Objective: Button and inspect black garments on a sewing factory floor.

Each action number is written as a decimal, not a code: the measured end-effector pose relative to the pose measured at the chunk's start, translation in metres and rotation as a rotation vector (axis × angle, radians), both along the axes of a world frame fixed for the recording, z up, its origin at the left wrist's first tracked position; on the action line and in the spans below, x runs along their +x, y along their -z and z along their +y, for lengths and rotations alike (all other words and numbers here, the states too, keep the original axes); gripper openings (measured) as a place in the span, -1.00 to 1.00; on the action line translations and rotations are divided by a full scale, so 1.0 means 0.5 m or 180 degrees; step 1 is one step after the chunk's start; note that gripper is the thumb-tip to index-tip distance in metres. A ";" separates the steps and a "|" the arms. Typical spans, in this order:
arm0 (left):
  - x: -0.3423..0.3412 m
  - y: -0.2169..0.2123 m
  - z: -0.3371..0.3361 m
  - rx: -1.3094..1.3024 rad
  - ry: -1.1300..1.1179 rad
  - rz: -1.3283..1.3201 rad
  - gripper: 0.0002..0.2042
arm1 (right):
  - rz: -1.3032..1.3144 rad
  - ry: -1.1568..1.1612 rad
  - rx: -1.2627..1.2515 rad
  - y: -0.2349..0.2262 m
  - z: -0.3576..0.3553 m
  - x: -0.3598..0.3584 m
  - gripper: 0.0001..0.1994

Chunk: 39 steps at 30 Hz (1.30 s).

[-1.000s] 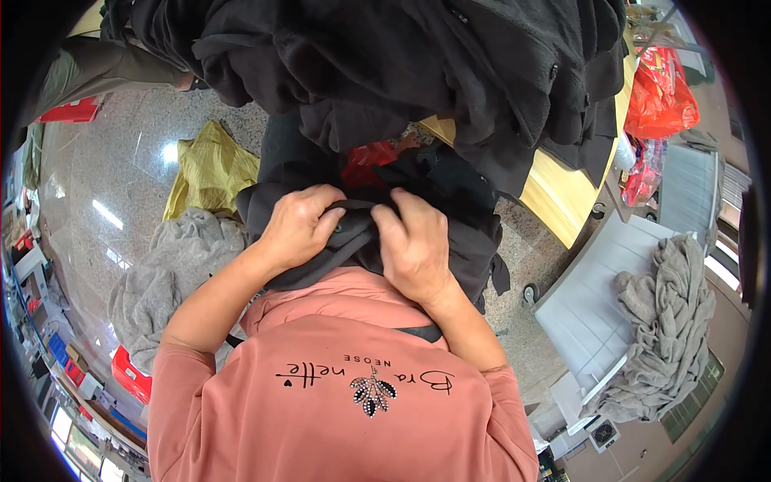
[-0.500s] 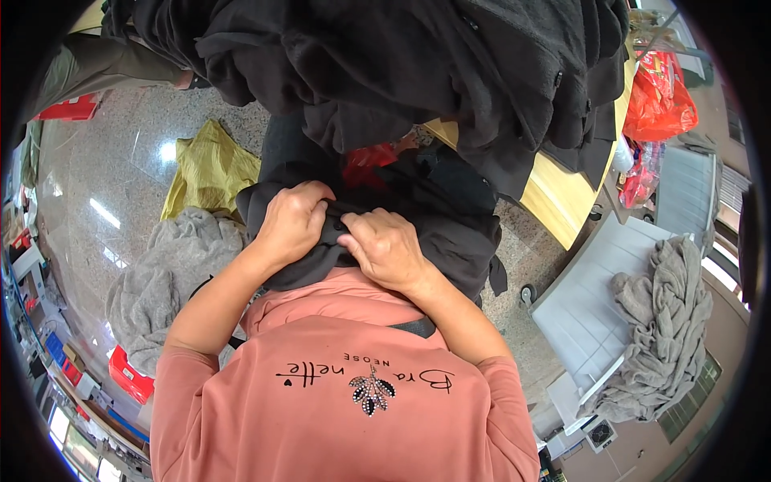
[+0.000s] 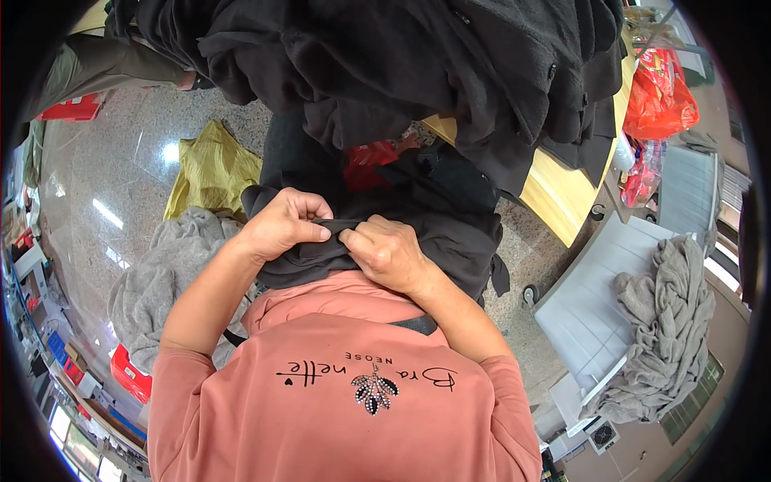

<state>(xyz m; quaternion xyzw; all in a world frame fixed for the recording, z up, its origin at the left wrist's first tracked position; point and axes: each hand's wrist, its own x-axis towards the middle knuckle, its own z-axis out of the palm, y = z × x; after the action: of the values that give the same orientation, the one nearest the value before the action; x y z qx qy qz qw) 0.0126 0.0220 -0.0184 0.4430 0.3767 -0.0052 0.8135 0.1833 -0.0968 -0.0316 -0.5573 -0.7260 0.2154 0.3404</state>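
Observation:
A black garment lies across my lap, with a folded edge of it stretched between my two hands. My left hand pinches that edge between thumb and fingers. Close by on the right, my right hand is closed on the same edge, its fingers curled toward me. A short gap separates the hands, and the cloth runs straight across it. The garment's rest falls in loose folds over my legs. In front of me a large heap of black garments hangs over the table, with a few dark buttons showing.
The pale wooden table shows its edge at right. Grey knitted cloth and yellow cloth lie on the floor at left. A grey plastic bin with grey cloth stands at right, below a red bag. Another person's leg is at upper left.
My left hand has shifted slightly down and its thumb now points toward the right hand. The cloth edge between the hands is now pulled straighter. The right hand has barely moved.

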 end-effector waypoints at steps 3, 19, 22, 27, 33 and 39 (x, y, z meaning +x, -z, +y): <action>-0.009 0.000 0.003 -0.0440 -0.0183 -0.0167 -0.92 | 0.0132 -0.0018 -0.0017 0.001 -0.003 0.001 -0.82; 0.033 0.001 -0.032 -0.0015 -0.0303 0.0102 -0.94 | -0.0176 -0.0184 0.1237 -0.045 0.002 -0.008 -0.78; 0.036 0.002 -0.031 -0.0158 -0.0361 0.0004 -0.95 | -0.0179 -0.0033 0.1228 -0.038 0.004 -0.006 -0.79; 0.023 -0.001 -0.027 -0.0483 -0.0543 -0.0215 -0.95 | -0.0036 -0.0085 0.0942 -0.025 -0.005 -0.004 -0.73; 0.032 -0.012 -0.019 0.0027 -0.0199 0.0037 -0.93 | -0.0107 0.0088 0.1117 -0.027 -0.001 -0.007 -0.73; 0.035 -0.011 -0.020 0.0201 -0.0181 0.0165 -0.95 | 0.0211 -0.0003 0.0832 -0.024 -0.001 -0.004 -0.74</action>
<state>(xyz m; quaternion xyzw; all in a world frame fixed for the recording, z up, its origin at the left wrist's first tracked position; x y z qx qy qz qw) 0.0301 0.0118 -0.0130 0.4574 0.4101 0.0184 0.7888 0.1813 -0.0975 -0.0194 -0.5004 -0.7365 0.1374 0.4338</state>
